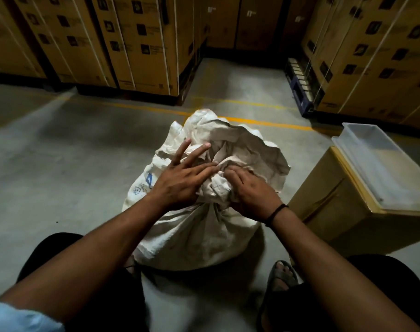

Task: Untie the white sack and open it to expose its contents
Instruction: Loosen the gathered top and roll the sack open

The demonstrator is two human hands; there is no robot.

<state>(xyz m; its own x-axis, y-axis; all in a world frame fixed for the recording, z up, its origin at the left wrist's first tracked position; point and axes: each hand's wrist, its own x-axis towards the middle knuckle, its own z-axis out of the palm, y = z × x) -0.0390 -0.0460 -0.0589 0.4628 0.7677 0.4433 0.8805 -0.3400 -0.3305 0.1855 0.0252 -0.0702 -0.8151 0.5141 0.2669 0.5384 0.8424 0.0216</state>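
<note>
A white woven sack (199,238) stands on the concrete floor between my knees. Its neck is bunched and knotted at the top, and the loose crumpled mouth (240,144) flares out behind the knot. My left hand (182,180) lies on the left side of the knot with its fingers spread and straight across the fabric. My right hand (249,192) grips the knotted fabric from the right, its fingertips dug into the folds. The contents are hidden.
A cardboard box (333,212) with a clear plastic tray (381,168) on top stands close on the right. Tall stacks of strapped cartons (122,44) line the back and right. A yellow line (137,106) crosses the floor. My sandalled foot (282,276) is beside the sack.
</note>
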